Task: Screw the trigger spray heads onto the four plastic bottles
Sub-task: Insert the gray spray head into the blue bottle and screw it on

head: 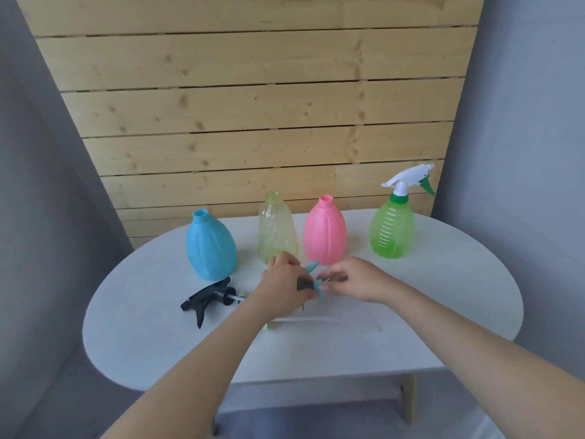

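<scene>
Status: 1 of 4 done. The ribbed translucent green plastic bottle (392,231) at far right already carries a white-and-green trigger spray head (408,180). Necks still bare on 3: the opaque blue plastic bottle (210,245), the pale yellow-green clear plastic bottle (277,231) and the opaque pink plastic bottle (325,231), all upright in a row at the back of the white oval table (443,296).

Step in hand, by judgement: picking up head 2. The left hand (285,288) grips a dark-collared spray head with a teal trigger (311,278), low over the table in front of the clear and pink bottles. The right hand (346,280) has its fingers curled at the same head; contact is likely, but a grip cannot be confirmed.

Next move calls for feeding the dip tube into an open neck, seating the collar square, then turning while the other hand steadies the bottle.

Around: a black plastic trigger spray head (207,297) lies on its side just in front of the blue bottle. A thin pale tube (304,319) lies on the table near the left wrist. Light bottles may tip.
</scene>
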`<state>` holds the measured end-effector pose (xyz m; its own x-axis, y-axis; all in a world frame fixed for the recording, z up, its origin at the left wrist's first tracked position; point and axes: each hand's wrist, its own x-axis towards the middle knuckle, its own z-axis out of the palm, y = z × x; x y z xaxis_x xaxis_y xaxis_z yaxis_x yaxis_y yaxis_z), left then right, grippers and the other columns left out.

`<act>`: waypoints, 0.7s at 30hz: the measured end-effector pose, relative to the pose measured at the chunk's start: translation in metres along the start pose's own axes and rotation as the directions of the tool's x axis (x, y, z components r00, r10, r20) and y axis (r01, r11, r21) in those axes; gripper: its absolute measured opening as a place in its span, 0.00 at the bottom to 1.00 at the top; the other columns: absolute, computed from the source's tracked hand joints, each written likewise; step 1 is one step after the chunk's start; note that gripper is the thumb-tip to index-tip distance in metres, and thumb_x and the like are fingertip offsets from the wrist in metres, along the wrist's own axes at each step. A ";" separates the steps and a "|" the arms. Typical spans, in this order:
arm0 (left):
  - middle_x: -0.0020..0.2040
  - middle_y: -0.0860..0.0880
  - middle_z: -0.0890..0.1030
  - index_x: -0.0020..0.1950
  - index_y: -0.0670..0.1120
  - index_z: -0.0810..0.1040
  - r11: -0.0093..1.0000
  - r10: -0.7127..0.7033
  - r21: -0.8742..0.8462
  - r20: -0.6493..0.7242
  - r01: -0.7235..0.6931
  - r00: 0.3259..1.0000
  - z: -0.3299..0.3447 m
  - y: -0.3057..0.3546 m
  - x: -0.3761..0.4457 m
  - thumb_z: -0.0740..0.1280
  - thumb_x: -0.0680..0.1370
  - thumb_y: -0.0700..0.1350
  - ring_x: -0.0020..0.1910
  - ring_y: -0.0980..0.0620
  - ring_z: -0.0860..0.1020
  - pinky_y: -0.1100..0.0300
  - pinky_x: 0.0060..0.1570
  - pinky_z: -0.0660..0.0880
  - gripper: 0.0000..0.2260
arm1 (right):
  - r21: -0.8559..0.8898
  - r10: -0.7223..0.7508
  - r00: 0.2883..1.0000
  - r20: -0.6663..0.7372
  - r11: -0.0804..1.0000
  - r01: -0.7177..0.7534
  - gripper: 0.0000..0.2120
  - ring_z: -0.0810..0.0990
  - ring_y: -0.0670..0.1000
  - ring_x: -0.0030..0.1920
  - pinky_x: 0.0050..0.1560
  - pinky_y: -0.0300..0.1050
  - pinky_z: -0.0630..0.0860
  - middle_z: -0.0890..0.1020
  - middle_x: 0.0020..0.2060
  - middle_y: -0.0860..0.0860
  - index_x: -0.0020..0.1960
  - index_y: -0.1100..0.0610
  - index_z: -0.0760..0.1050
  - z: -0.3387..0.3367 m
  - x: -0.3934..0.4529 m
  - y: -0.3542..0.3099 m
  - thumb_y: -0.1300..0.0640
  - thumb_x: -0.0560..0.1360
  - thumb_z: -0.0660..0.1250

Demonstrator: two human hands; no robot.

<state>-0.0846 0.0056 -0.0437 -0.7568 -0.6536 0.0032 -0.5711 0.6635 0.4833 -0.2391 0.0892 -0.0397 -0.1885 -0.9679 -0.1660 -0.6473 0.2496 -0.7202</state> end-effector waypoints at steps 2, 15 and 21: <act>0.64 0.45 0.64 0.53 0.48 0.81 0.998 0.054 -0.025 -0.057 -0.056 0.997 -0.005 0.002 -0.001 0.69 0.73 0.50 0.66 0.46 0.61 0.60 0.61 0.62 0.10 | 0.077 0.015 0.999 0.032 0.997 -0.018 0.14 0.80 0.48 0.39 0.44 0.37 0.74 0.83 0.44 0.50 0.56 0.56 0.79 -0.007 -0.003 -0.007 0.52 0.74 0.68; 0.49 0.56 0.77 0.50 0.54 0.78 0.934 -0.193 -0.351 -0.655 -0.068 0.730 -0.074 -0.023 -0.032 0.65 0.77 0.47 0.53 0.56 0.75 0.67 0.49 0.70 0.04 | 0.591 -0.031 0.998 0.062 0.807 -0.011 0.06 0.80 0.45 0.33 0.33 0.36 0.74 0.79 0.35 0.51 0.44 0.58 0.77 -0.004 0.009 -0.069 0.58 0.76 0.63; 0.66 0.43 0.68 0.66 0.46 0.69 0.902 -0.419 -0.381 -0.664 0.201 0.620 -0.078 -0.059 -0.027 0.70 0.73 0.49 0.66 0.44 0.64 0.53 0.63 0.62 0.24 | 0.598 -0.108 0.991 -0.079 0.790 0.134 0.03 0.78 0.47 0.41 0.39 0.37 0.74 0.79 0.41 0.49 0.46 0.52 0.77 0.020 0.034 -0.105 0.57 0.75 0.65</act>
<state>-0.0058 -0.0440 -0.0043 -0.0186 -0.9245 0.3808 -0.5465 0.3283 0.7704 -0.1625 0.0297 0.0165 -0.1755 -0.9839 -0.0334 -0.0949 0.0507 -0.9942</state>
